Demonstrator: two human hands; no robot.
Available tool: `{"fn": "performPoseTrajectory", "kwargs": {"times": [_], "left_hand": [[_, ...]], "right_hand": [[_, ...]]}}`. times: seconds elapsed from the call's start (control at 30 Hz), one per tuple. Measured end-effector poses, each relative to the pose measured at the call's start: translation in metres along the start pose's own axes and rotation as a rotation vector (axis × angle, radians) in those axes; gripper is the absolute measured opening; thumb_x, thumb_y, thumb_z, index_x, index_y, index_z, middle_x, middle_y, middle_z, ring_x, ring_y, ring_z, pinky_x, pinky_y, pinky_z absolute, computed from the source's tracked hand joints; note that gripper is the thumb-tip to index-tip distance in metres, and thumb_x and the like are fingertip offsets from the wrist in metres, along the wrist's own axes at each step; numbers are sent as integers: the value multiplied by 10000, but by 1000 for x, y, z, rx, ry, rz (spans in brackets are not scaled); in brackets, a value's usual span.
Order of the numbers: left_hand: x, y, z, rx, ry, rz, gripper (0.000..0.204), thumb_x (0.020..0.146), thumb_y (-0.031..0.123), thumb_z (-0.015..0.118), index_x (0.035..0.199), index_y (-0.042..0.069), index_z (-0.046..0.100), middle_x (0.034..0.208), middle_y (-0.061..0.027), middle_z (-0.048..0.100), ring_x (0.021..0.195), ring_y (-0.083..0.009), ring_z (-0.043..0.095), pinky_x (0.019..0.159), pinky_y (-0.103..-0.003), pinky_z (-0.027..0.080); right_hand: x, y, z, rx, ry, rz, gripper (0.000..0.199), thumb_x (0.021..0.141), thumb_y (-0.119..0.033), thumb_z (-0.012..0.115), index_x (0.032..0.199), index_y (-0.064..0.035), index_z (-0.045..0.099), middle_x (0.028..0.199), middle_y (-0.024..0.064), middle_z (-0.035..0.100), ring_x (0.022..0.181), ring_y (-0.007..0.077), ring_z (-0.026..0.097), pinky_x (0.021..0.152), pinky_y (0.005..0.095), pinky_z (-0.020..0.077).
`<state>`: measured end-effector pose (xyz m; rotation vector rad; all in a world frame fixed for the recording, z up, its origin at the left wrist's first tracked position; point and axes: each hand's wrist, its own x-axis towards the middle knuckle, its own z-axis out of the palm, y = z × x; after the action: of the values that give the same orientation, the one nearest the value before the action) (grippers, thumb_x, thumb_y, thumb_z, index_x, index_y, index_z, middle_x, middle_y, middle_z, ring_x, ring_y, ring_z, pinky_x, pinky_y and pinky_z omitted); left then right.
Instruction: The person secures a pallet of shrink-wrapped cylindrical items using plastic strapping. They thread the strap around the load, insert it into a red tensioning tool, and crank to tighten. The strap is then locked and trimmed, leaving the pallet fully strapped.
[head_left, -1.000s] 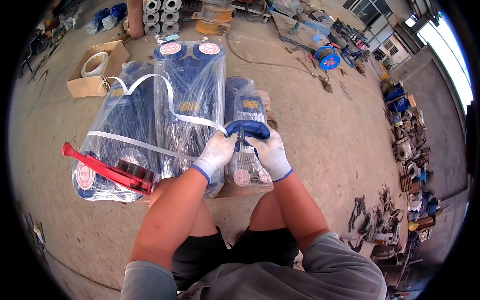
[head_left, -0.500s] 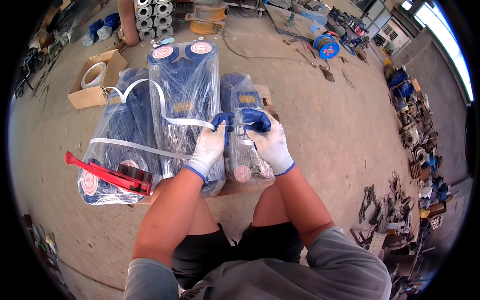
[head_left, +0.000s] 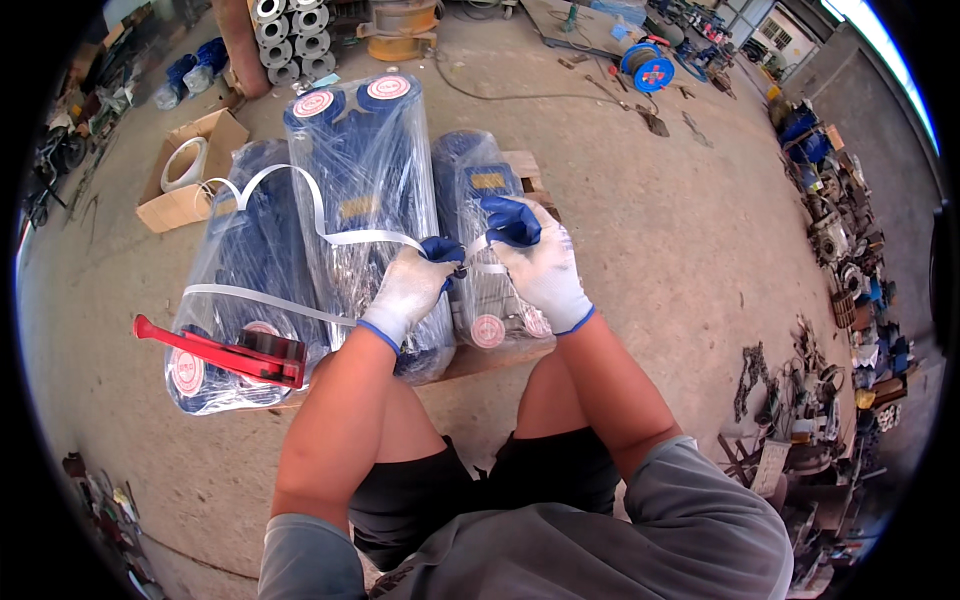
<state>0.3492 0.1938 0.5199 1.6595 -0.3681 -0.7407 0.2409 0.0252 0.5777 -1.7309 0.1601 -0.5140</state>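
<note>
Three blue machines wrapped in clear, crinkled plastic film (head_left: 350,190) lie side by side on a low wooden pallet (head_left: 500,360) on the dusty concrete floor (head_left: 660,250), their round end caps showing red-and-white labels. A thin, flat, pale grey packing strap (head_left: 300,195) loops loosely over the wrapped bundle, glossy and ribbon-like, curling up at the far left. A red strap tensioner tool (head_left: 225,350) rests on the left machine. The left hand (head_left: 415,285), in a white knit glove with blue-coated fingertips, is pinched closed on the strap; the right hand (head_left: 540,265), gloved alike, is closed on the strap's other end just beside it.
</note>
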Motion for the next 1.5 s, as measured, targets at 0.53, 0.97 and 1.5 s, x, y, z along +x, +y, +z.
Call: {"fn": "performPoseTrajectory", "kwargs": {"times": [0.53, 0.97, 1.5], "left_hand": [[-4, 4, 16, -36, -67, 21, 174, 953, 93, 666, 1056, -14, 757, 890, -40, 728, 726, -93, 605, 675, -264, 488], [-2, -7, 29, 409, 54, 22, 229, 942, 150, 716, 1137, 31, 733, 1031, -148, 782, 962, -223, 737, 892, -372, 567], [8, -15, 33, -88, 63, -61, 218, 911, 45, 787, 1115, -17, 742, 970, -76, 768, 786, -135, 701, 688, -254, 563]], "right_hand": [[-31, 20, 7, 446, 176, 220, 557, 983, -8, 659, 1514, -34, 491, 1336, 84, 602, 1194, 166, 623, 1031, 328, 527], [-70, 43, 58, 467, 376, 382, 235, 956, -88, 762, 1161, 11, 703, 977, 50, 743, 862, 89, 653, 796, 260, 535], [-70, 75, 48, 1231, 69, 910, 185, 1037, -302, 687, 970, -130, 693, 788, -17, 635, 678, 109, 577, 583, 258, 448]]}}
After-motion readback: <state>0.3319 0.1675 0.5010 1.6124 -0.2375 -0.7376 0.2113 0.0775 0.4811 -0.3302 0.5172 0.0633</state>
